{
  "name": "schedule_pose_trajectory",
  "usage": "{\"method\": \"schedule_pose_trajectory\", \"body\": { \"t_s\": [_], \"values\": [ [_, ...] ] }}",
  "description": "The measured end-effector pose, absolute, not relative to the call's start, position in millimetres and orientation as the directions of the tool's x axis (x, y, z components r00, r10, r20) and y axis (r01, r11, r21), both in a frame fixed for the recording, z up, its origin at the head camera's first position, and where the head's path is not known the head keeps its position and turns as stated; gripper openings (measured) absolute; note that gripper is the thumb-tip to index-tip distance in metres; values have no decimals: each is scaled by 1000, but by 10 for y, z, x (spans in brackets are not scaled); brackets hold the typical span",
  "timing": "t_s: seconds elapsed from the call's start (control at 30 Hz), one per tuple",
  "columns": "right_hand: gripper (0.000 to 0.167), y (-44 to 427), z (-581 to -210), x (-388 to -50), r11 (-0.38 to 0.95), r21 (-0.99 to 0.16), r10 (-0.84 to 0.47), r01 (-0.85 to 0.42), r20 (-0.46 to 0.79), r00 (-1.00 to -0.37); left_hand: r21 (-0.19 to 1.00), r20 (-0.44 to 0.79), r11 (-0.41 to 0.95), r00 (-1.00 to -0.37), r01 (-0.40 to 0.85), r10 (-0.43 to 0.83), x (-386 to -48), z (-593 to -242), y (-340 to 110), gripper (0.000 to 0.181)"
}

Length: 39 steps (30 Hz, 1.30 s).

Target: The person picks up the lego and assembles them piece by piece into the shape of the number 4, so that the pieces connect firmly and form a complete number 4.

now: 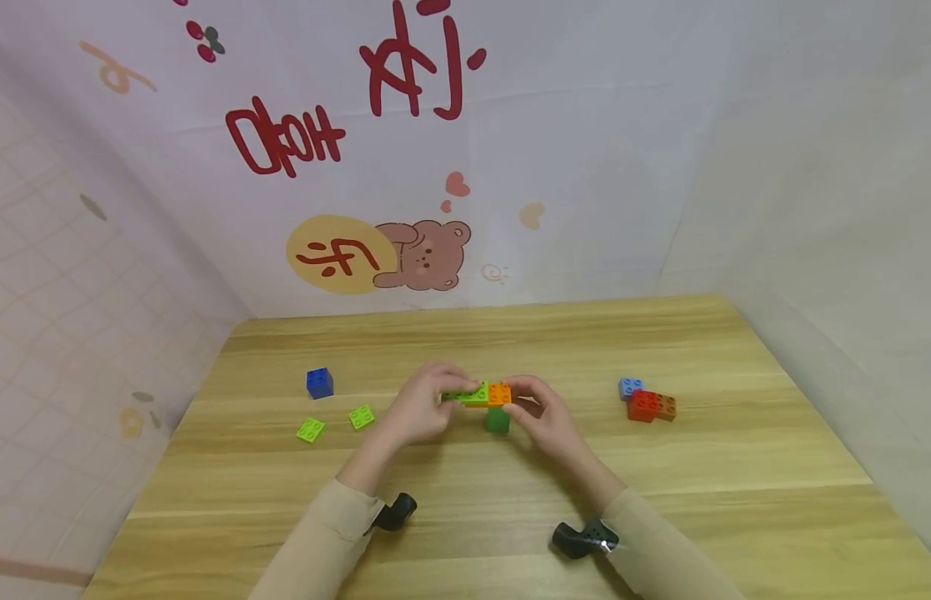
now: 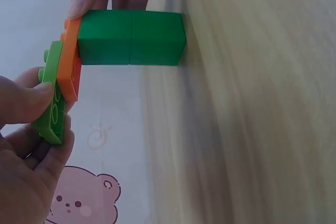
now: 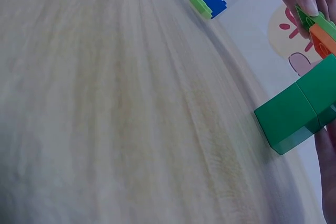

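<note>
Near the middle of the table my left hand [image 1: 422, 410] pinches a lime green flat toy brick [image 2: 51, 72] between thumb and fingers. That piece lies over part of an orange flat brick [image 1: 499, 395] and juts out to the left. Beneath the orange one, two dark green bricks [image 2: 131, 38] are stacked on the table, seen sideways in the left wrist view. My right hand [image 1: 546, 417] holds the right end of the orange brick, its thumb on the near side. In the right wrist view the green stack [image 3: 299, 108] hides part of that hand.
To the left lie a dark blue brick [image 1: 319, 383] and two lime green flat bricks, one nearer [image 1: 311, 430] and one farther right [image 1: 362, 417]. At the right sit a light blue brick [image 1: 630, 387], a red brick [image 1: 643, 406] and a brown brick [image 1: 666, 407]. A printed cloth [image 1: 585, 150] hangs behind the table.
</note>
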State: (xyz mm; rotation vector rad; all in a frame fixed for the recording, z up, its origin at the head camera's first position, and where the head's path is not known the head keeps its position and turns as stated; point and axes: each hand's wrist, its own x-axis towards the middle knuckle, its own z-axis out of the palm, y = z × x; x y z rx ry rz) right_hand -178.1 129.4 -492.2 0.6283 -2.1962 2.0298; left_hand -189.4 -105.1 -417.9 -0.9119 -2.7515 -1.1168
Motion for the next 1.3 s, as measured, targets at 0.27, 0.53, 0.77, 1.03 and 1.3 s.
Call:
{"method": "schedule_pose_trajectory", "body": {
  "t_s": [0.27,0.53,0.77,1.03,1.3],
  "values": [
    [31,1305,-4968,-1798,28,-933,-238,-359,342,-909,590,294,564,-804,578,517,-1872,-4221,-1065,39],
    [31,1295,-4962,-1801,34,-931,-242,-362,344,-907,615,306,544,-809,571,503,-1875,-4249,-1123,48],
    [31,1297,-4976,-1808,23,-926,-240,-377,361,-901,647,289,559,-845,519,450,-1834,-4288,-1312,55],
    [31,1290,-4957,-1787,43,-932,-233,-359,340,-911,639,313,569,-851,518,422,-1769,-4371,-1664,49],
    [31,1288,-4952,-1780,38,-936,-235,-349,331,-914,658,301,597,-887,459,350,-1673,-4456,-2037,45]
  ]
}}
